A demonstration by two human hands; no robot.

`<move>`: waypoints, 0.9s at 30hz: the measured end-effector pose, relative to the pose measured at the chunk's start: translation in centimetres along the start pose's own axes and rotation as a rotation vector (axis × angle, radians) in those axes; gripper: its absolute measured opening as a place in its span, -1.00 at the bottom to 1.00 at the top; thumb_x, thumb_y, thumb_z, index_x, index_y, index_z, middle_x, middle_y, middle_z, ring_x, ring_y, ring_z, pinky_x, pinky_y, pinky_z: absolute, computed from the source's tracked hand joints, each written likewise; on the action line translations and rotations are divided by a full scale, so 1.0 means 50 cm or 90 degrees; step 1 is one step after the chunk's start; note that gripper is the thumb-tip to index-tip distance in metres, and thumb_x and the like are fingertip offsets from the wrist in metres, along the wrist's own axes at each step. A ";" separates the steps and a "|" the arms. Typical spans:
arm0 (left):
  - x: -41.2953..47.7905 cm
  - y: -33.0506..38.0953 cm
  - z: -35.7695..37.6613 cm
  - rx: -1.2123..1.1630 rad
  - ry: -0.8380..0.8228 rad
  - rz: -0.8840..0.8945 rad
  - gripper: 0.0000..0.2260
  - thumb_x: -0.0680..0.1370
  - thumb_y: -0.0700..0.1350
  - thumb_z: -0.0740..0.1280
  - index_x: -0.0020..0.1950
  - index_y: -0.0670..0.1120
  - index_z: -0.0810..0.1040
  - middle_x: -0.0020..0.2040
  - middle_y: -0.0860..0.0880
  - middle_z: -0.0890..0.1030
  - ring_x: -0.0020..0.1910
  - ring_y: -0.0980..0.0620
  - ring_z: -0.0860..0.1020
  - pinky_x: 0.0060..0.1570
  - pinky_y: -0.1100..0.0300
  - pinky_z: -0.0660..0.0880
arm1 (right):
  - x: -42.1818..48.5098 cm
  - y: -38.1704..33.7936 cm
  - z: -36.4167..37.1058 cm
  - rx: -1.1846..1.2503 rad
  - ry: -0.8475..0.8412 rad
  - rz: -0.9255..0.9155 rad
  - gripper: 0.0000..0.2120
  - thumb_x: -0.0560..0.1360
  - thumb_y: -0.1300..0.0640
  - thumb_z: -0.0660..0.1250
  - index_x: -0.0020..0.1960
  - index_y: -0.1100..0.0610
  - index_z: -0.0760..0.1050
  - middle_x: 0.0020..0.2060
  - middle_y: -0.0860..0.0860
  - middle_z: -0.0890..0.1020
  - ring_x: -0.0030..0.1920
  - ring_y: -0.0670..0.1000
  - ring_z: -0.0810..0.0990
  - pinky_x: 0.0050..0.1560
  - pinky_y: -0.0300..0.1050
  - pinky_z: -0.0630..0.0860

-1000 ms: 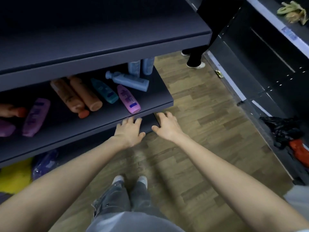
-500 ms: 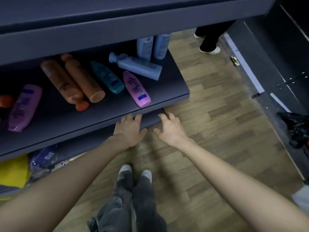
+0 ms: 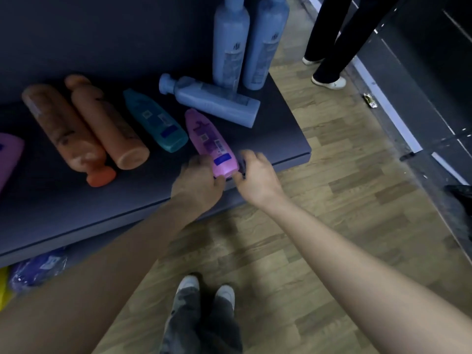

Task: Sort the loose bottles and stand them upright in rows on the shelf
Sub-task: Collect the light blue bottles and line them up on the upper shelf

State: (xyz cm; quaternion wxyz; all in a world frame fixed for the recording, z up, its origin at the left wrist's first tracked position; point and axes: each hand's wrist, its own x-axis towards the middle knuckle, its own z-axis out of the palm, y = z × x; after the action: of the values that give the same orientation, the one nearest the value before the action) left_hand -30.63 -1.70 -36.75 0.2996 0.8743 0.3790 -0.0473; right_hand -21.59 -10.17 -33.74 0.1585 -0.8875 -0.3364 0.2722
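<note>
A pink bottle [image 3: 208, 139] lies on the dark shelf [image 3: 278, 139] near its front edge, base toward me. My left hand [image 3: 196, 180] grips the base from the left, and my right hand [image 3: 255, 172] pinches it from the right. To the left lie a teal bottle [image 3: 155, 121] and two orange bottles [image 3: 63, 131] [image 3: 112, 129]. A blue bottle [image 3: 212, 100] lies behind the pink one. Two blue bottles [image 3: 231, 42] [image 3: 265, 44] stand upright at the back right. Another pink bottle [image 3: 7, 159] is cut off at the left edge.
Another person's legs and white shoes [image 3: 329, 81] stand on the wooden floor [image 3: 344, 200] beyond the shelf's right end. Dark shelving [image 3: 421, 85] lines the right side. Purple packets [image 3: 38, 267] and something yellow [image 3: 3, 290] lie under the shelf. My own feet [image 3: 204, 292] show below.
My view has dropped closer to the shelf. Both hands have risen from below the shelf's front edge and closed on the base of the pink bottle.
</note>
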 end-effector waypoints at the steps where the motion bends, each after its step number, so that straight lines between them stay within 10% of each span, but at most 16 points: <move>1: 0.006 -0.003 0.005 -0.008 0.005 -0.012 -0.61 0.55 -0.08 0.25 0.33 -0.21 0.35 0.26 -0.24 0.41 0.23 -0.23 0.38 0.12 -0.02 0.39 | 0.013 -0.001 0.006 0.009 0.008 0.001 -0.59 0.55 0.17 0.25 0.37 0.20 0.31 0.25 0.22 0.40 0.25 0.24 0.40 0.21 0.01 0.37; 17: 0.042 -0.013 0.041 -0.482 0.166 -0.189 -0.56 0.47 -0.24 0.36 0.32 -0.13 0.34 0.07 -0.01 0.52 0.13 -0.05 0.53 0.16 0.01 0.48 | 0.060 -0.012 0.098 0.363 0.042 0.148 -0.88 0.53 0.20 0.29 0.03 0.22 0.49 -0.15 0.11 0.54 -0.16 0.07 0.49 -0.26 -0.19 0.35; 27: -0.020 -0.063 -0.008 -0.532 0.292 -0.098 -0.61 0.45 -0.25 0.35 0.27 -0.13 0.42 0.11 -0.09 0.58 0.06 -0.01 0.56 0.10 0.05 0.51 | 0.003 -0.085 0.118 0.487 0.052 0.025 -0.74 0.51 0.37 0.24 0.01 0.01 0.44 -0.12 0.04 0.59 -0.06 0.03 0.57 -0.07 -0.17 0.48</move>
State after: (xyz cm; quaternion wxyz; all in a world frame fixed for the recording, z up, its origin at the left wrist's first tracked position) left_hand -33.55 -0.42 -37.63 0.5293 0.6365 0.4856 0.2808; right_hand -27.13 -6.40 -36.56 0.4863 -0.7805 -0.1871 0.3454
